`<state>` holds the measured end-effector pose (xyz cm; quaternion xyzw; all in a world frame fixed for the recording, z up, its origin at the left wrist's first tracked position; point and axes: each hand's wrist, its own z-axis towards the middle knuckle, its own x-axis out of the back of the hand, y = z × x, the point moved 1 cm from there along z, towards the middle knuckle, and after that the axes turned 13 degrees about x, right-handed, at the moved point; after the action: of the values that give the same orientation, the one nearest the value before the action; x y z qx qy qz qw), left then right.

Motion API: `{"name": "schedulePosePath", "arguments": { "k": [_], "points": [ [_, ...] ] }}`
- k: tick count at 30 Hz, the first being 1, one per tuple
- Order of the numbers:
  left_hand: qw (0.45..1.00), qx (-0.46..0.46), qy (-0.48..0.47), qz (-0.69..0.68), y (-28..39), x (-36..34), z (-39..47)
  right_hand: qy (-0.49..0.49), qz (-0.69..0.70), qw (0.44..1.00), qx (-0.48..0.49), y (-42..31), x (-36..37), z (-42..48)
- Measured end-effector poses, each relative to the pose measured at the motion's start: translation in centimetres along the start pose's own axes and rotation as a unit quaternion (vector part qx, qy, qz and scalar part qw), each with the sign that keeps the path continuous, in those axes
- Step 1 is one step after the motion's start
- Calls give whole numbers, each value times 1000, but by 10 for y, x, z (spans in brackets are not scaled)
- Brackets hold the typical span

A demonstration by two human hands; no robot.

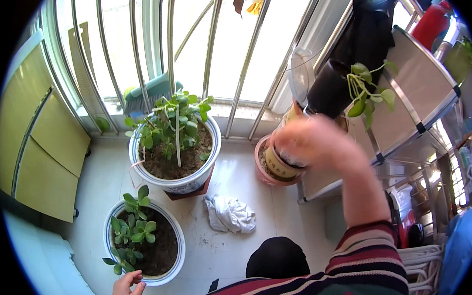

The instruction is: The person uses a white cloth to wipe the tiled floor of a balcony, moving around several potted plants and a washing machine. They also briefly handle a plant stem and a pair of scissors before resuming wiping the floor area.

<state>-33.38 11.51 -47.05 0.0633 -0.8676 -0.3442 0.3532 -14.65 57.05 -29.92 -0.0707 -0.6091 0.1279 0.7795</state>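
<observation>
My left hand (126, 291) is by the near rim of a white ceramic pot (179, 242) with blue bands. Its fingers are bent and apart, with nothing seen between them. Jade-like succulents (132, 227) grow from the dark soil (161, 249) inside. Blurred by motion, my right hand (306, 139) is over stacked pots at the right. Beneath it are a tan pot with writing (279, 166) and a pink pot (265, 177). A black pot (328, 91) with a trailing leafy plant (365, 95) is just beyond the hand. Whether I grip anything there is hidden.
A larger blue-and-white pot (216, 154) holds a bushy green plant (182, 126) and a white stake (178, 139). A crumpled white cloth (230, 214) lies on the tiled floor (260, 211). Metal bars (209, 47) line the window. A metal-framed shelf (411, 92) is at right, a yellow-green cabinet (49, 146) at left.
</observation>
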Motion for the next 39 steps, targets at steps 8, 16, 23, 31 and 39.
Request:
{"name": "schedulePosePath", "arguments": {
  "k": [8,16,23,31,39],
  "points": [
    [1000,13,-10,5,-12,-15,21,-456,41,871,-178,78,-305,-157],
    [990,130,26,50,-28,-6,17,-295,45,954,-17,94,-418,-112],
    [978,183,86,58,-34,-8,16,-104,296,948,45,117,-498,-136],
    [951,281,121,-43,-74,5,-25,372,71,843,-381,257,-475,-60],
    [888,425,154,-81,-77,-7,-102,231,-60,687,-687,356,-473,-17]
  ]
}}
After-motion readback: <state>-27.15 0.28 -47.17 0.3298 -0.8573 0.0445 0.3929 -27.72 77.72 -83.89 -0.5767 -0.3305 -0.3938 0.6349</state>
